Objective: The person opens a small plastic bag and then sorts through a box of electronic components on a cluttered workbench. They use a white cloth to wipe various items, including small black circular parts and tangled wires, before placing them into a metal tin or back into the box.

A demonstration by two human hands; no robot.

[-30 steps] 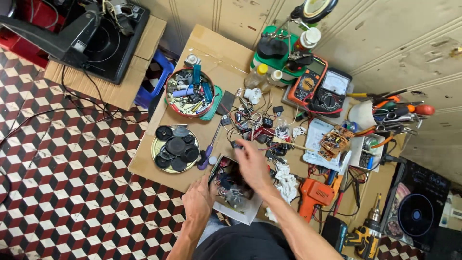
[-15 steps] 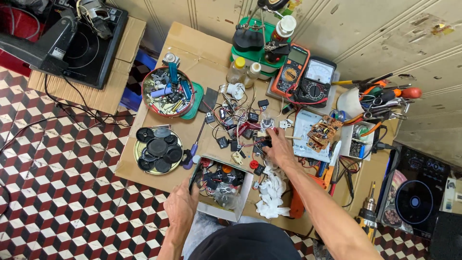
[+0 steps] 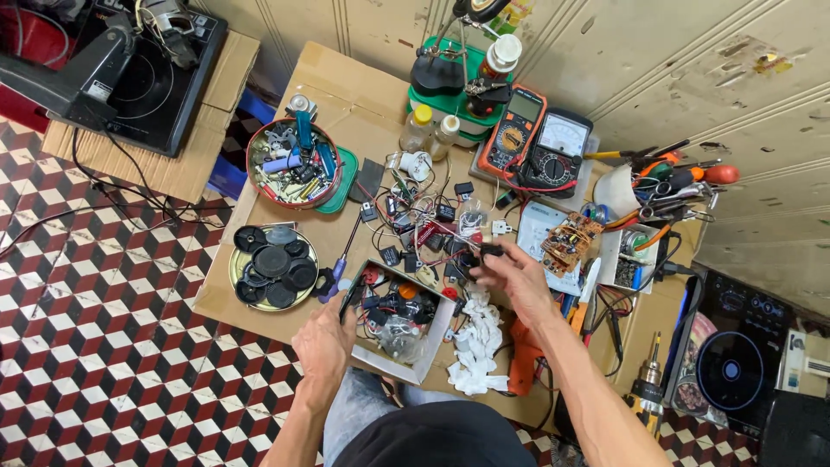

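The left hand (image 3: 324, 342) is gripping the near left edge of a small open box (image 3: 430, 342) full of little parts, which is sitting at the near edge of the cardboard-covered table (image 3: 337, 78). The right hand (image 3: 510, 277) is hovering just beyond the box's far right corner, its fingers pinching a small black part (image 3: 489, 252) above a scatter of loose parts and wires (image 3: 424, 220). A crumpled white rag (image 3: 478, 346) is lying just right of the box, beside an orange glue gun (image 3: 522, 363). To the left, a blue-handled screwdriver (image 3: 339, 264) is lying between the box and a round tin of black discs (image 3: 272, 266). Two meters (image 3: 536, 143) are resting at the far side.
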